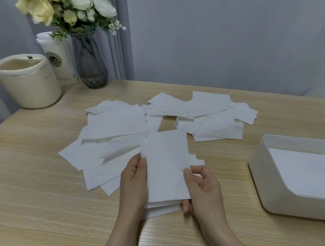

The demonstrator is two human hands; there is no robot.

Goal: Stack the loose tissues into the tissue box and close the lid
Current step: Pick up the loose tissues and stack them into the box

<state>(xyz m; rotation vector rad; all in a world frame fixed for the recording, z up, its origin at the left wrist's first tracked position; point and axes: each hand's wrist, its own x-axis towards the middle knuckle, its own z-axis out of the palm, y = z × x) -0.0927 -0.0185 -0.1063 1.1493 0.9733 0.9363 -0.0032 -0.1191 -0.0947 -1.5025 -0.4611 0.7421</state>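
My table (31, 181) carries loose tissues (116, 124) fanned across its middle. Right of them sits the open box (269, 187). Behind and left of them stand a vase (89, 64), a cup (60, 60) and a cream bin (28, 82).

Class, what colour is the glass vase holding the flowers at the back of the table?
Smoky grey, see-through glass vase; the head view shows it.

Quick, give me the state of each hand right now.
Left hand: grips the left edge of the small tissue stack.
Right hand: pinches the same stack's right edge.
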